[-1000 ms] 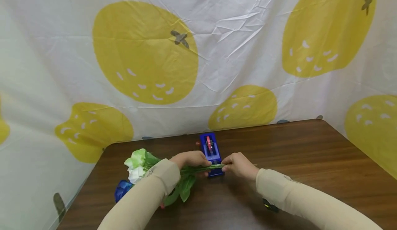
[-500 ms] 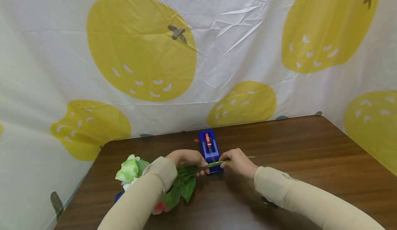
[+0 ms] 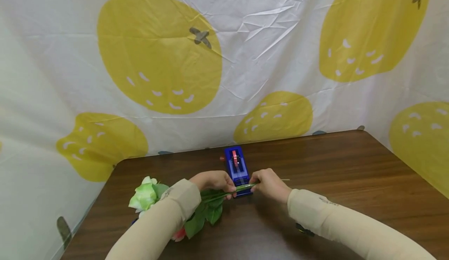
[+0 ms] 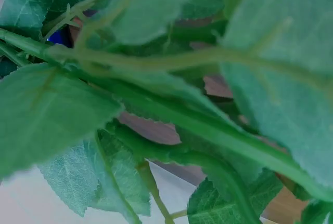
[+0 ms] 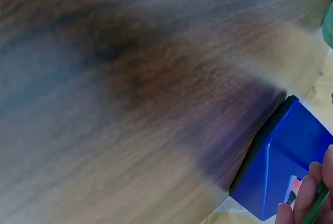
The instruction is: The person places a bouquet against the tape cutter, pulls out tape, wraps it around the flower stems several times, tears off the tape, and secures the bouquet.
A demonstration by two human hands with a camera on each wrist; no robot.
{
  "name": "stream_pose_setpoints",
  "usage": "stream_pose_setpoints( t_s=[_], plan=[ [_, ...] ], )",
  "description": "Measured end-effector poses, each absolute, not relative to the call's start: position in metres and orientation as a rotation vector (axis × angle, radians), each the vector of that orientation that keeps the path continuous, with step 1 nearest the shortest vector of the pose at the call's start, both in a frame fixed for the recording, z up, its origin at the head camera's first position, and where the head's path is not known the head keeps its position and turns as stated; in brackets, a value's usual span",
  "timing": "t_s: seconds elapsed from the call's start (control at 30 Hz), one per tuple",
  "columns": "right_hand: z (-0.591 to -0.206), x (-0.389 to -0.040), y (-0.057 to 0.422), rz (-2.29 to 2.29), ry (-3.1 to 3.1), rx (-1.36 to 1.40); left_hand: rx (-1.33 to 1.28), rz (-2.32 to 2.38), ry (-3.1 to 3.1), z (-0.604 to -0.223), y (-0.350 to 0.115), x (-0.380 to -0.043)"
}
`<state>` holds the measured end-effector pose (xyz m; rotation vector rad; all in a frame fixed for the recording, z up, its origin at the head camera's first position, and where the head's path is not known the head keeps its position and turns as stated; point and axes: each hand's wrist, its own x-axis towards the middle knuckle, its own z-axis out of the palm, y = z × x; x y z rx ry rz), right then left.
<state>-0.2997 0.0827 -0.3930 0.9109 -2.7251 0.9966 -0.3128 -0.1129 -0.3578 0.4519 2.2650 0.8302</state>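
Note:
A bunch of artificial flowers lies across the front of a blue tape dispenser (image 3: 242, 180), its green stems (image 3: 243, 188) running left to right. My left hand (image 3: 218, 182) grips the stems left of the dispenser. On the other side my right hand (image 3: 268, 184) pinches them, with one thin end sticking out beyond it. A shiny patch shows on the stems beside the right fingers. The pale green-white bloom (image 3: 144, 195) and a pink bloom (image 3: 179, 234) are partly covered by the left sleeve. Leaves (image 4: 52, 120) fill the left wrist view. Right fingers (image 5: 304, 198) hold a stem before the dispenser (image 5: 276, 167).
The dispenser carries a roll with a red core (image 3: 235, 158) and stands toward the back of the brown wooden table (image 3: 326, 166). Behind the table hangs a white curtain (image 3: 196, 135) with yellow lemons.
Over the second, the blooms have shifted left and the pink one has come into sight. The stems tilted up at the right, then levelled somewhat. Both hands have kept their hold.

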Motion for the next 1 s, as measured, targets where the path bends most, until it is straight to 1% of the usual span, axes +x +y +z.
stream_pose_setpoints(
  t_s=[0.2,0.37,0.53,0.67,0.8,1.0],
  plan=[
    [-0.394,-0.298,0.081,0.987,-2.723,0.889,0.443,0.793,2.302,-0.361,-0.111,-0.315],
    [-0.391,-0.298,0.081,0.978,-2.774,0.871,0.517,0.721,2.318,-0.365,-0.114,-0.324],
    [-0.381,-0.301,0.081,1.1,-2.937,0.83,0.49,0.635,2.439,-0.355,-0.109,-0.314],
    [-0.376,-0.304,0.082,1.322,-3.057,0.797,0.592,0.465,2.593,-0.349,-0.107,-0.307],
    [-0.379,-0.309,0.084,1.551,-3.111,0.746,0.723,0.32,2.782,-0.353,-0.103,-0.302],
    [-0.384,-0.315,0.085,1.69,-3.156,0.61,0.856,0.014,3.018,-0.365,-0.099,-0.293]
  ],
)
